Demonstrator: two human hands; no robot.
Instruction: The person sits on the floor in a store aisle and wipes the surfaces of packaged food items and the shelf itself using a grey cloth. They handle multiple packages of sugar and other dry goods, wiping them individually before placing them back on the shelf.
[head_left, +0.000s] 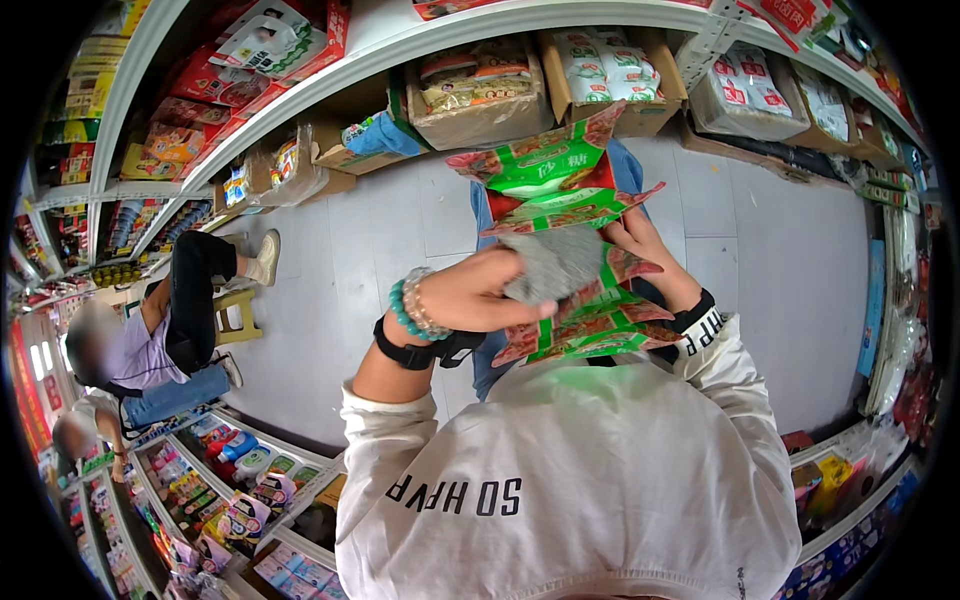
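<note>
Several green and red plastic food packets (551, 169) stand in a row, one behind another, over my lap, seemingly in a red container whose edge shows between them. In my left hand (469, 292) is a crumpled grey cloth (559, 261), pressed among the packets near the middle of the row. My right hand (645, 251) is at the right side of the packets, its fingers against a packet's edge and partly hidden by it. Green and clear bead bracelets and a black band circle my left wrist; a black band is on the right wrist.
Cardboard boxes of bagged goods (480, 94) line the floor under a white shelf (450, 26) ahead. A person (161, 330) sits at the left beside a yellow stool (238, 315); another person (94, 427) is farther back. Stocked shelves (247, 487) stand behind me on the left.
</note>
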